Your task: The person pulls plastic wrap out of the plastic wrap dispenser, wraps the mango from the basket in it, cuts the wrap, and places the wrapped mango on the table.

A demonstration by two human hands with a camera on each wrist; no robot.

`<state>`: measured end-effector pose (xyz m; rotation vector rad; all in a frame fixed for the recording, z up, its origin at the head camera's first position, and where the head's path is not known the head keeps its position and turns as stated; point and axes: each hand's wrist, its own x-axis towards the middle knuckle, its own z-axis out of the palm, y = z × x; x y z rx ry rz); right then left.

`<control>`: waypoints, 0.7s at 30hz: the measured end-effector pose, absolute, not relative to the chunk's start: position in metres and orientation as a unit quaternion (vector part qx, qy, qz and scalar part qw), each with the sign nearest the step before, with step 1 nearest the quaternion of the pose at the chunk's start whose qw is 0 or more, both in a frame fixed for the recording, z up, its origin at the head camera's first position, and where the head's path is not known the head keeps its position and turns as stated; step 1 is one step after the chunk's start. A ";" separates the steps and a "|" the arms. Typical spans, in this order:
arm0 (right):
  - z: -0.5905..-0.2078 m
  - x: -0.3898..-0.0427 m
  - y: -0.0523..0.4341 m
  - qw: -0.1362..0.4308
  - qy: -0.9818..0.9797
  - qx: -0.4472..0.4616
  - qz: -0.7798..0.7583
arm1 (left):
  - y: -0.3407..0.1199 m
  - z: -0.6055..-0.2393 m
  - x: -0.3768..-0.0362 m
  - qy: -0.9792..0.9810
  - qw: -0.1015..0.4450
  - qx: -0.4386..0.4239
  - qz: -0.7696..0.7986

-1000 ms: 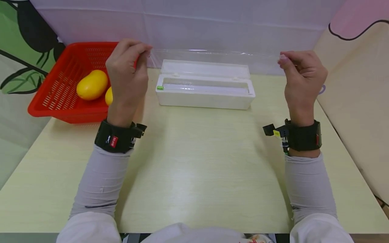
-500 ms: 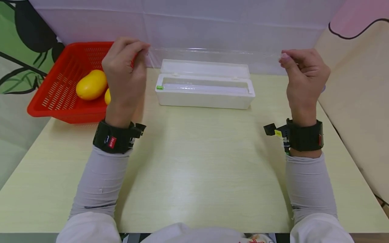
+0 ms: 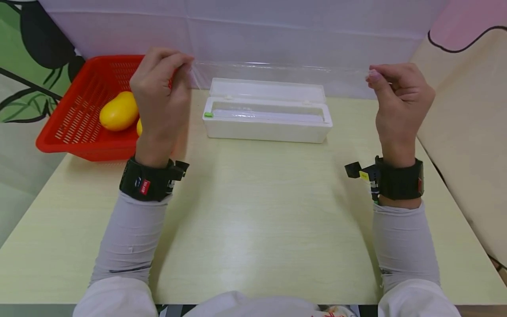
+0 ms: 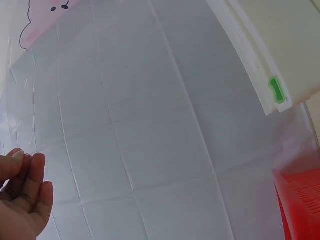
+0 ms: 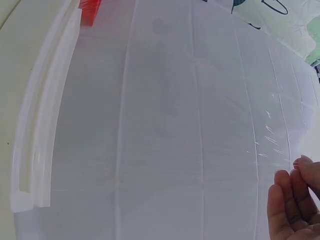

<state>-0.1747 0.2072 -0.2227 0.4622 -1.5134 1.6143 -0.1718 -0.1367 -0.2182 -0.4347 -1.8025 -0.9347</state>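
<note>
A sheet of clear cling film (image 3: 261, 66) stretches between both hands, above and behind the white dispenser box (image 3: 265, 132). My left hand (image 3: 160, 97) pinches one corner of it between thumb and fingers, in front of the red basket. At the other end my right hand (image 3: 402, 99) pinches the opposite corner. Most of the film is hard to make out; glints on it show in the right wrist view. The box has its lid (image 3: 267, 90) raised, a film roll (image 3: 269, 115) inside and a green slider (image 3: 208, 114) at its left end.
On the left of the table (image 3: 257, 211) is a red plastic basket (image 3: 91, 152) with yellow mangoes (image 3: 119, 111), one partly hidden by the left hand. A pale cloth (image 3: 317, 31) hangs behind the table, and a beige cloth (image 3: 471, 141) lines the right side.
Both hands have drifted slightly apart, the left one to the left and the right one to the right. They keep their pinch on the film; the box and basket stay put.
</note>
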 end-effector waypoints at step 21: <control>-0.224 -0.180 0.216 0.453 -0.600 0.187 0.632 | -0.134 -0.211 -0.166 -0.729 0.541 -0.182 -0.378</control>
